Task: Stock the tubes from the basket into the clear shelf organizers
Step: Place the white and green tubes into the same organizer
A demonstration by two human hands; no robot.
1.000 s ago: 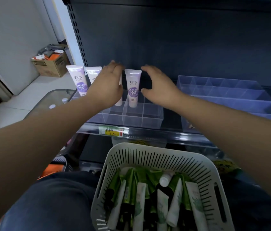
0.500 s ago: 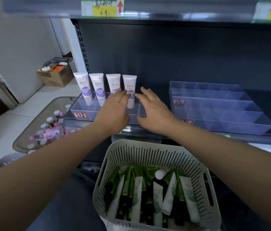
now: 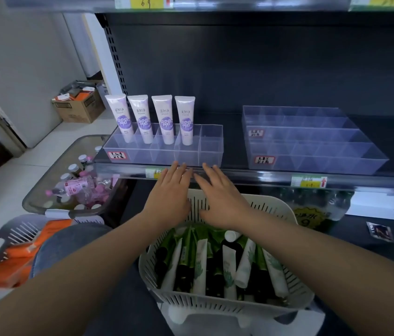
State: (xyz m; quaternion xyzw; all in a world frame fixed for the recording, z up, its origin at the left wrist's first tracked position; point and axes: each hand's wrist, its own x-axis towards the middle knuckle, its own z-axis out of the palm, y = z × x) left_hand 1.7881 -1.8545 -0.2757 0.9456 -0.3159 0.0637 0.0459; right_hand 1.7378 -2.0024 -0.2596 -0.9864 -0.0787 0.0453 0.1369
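Several white-and-purple tubes [image 3: 163,118] stand upright in the back row of the left clear organizer [image 3: 210,151] on the shelf. A second clear organizer [image 3: 312,139] to the right holds nothing. The white slotted basket [image 3: 285,304] on my lap holds several green-and-white tubes [image 3: 200,265]. My left hand [image 3: 169,192] and my right hand [image 3: 220,192] hover side by side, fingers straight, between the shelf's front edge and the basket's far rim. Neither hand holds anything.
A grey bin of pink-capped bottles [image 3: 79,187] stands at the left below the shelf. Another basket with orange packs [image 3: 9,258] sits at my left knee. A cardboard box [image 3: 77,105] rests on the floor behind. Bottles [image 3: 317,204] fill the lower shelf at right.
Both hands have drawn back from the tubes in the left organizer, down past the shelf edge toward the basket. The view has pulled back and tilted, showing the whole shelf.
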